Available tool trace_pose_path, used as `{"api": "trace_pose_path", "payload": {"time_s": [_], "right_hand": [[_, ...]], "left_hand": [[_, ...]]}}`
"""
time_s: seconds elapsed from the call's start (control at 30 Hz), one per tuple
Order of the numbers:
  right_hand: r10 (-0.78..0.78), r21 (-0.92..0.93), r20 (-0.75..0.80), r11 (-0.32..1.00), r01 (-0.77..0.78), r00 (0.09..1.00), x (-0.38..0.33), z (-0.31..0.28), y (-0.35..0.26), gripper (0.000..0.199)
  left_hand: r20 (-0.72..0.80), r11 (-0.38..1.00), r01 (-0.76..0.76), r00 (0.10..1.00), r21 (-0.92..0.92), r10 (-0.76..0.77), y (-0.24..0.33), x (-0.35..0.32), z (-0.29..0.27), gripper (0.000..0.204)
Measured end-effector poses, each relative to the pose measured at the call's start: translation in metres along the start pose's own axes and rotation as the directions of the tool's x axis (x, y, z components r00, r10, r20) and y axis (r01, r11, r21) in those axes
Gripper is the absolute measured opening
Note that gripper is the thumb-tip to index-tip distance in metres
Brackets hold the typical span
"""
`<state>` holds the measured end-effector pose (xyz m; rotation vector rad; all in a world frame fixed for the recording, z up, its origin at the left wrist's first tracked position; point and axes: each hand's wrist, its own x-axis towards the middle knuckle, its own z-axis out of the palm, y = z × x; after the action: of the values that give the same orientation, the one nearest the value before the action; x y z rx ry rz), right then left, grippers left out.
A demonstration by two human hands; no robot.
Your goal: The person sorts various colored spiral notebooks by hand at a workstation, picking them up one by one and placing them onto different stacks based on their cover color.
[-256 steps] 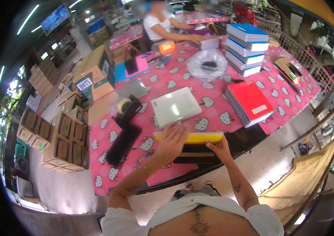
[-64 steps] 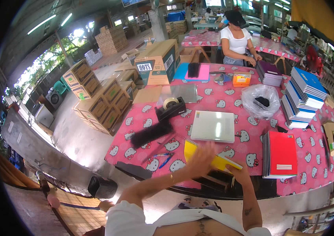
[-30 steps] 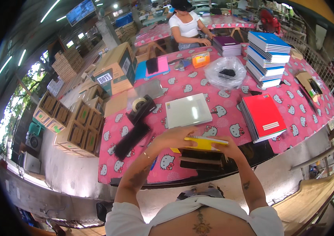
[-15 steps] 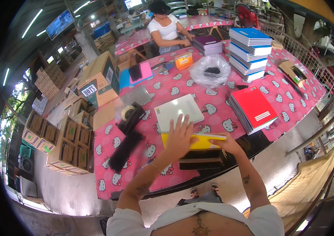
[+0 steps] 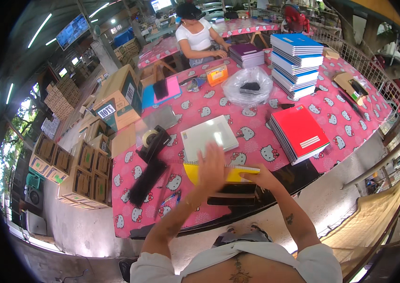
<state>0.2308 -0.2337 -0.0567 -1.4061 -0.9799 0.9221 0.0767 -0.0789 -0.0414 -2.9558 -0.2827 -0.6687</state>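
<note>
A yellow spiral notebook (image 5: 228, 174) lies at the near edge of a pink cartoon-cat tabletop (image 5: 341, 113), on top of a dark stack of notebooks (image 5: 230, 193). The left hand (image 5: 211, 167) is spread flat, fingers open, over the yellow cover. The right hand (image 5: 256, 175) grips the notebook's right end. Just beyond the yellow notebook lies a white notebook (image 5: 208, 137). To its right sits a stack of red notebooks (image 5: 300, 132), and farther back a tall pile of blue notebooks (image 5: 296, 59) beside a clear plastic bag (image 5: 247, 87). To its left stand a tape dispenser (image 5: 152, 141) and a long black object (image 5: 147, 181). Across the tabletop, another person in a white top (image 5: 195, 37) works at purple notebooks (image 5: 247, 53).
</note>
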Motion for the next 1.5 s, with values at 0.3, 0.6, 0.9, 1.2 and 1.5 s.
{"api": "trace_pose_path", "payload": {"time_s": [0.3,0.6,0.9,1.2,1.5], "right_hand": [[-0.11,-0.06,0.0,0.992,0.11,0.994,0.004,-0.002,0.02,0.037],[-0.177,-0.102,0.006,0.979,0.176,0.984,0.001,-0.014,0.027,0.027],[-0.192,0.005,-0.111,0.981,0.193,0.975,0.0,-0.007,0.023,0.034],[0.071,-0.283,-0.394,0.939,-0.195,0.916,-0.076,0.048,0.01,0.047],[-0.521,-0.814,0.15,0.417,0.404,0.84,-0.071,0.115,0.034,0.046]], "left_hand": [[0.075,0.997,-0.038,0.997,0.063,0.033,0.008,0.033,-0.014,0.086],[0.004,0.998,-0.058,0.998,-0.022,0.058,0.045,0.015,-0.006,0.081],[-0.001,0.975,-0.126,0.992,-0.185,0.128,0.076,-0.009,0.002,0.081],[0.031,0.715,0.648,0.747,-0.263,-0.665,-0.042,-0.167,0.028,0.067],[0.159,0.85,0.516,0.835,0.108,-0.527,-0.078,-0.215,0.035,0.062]]}}
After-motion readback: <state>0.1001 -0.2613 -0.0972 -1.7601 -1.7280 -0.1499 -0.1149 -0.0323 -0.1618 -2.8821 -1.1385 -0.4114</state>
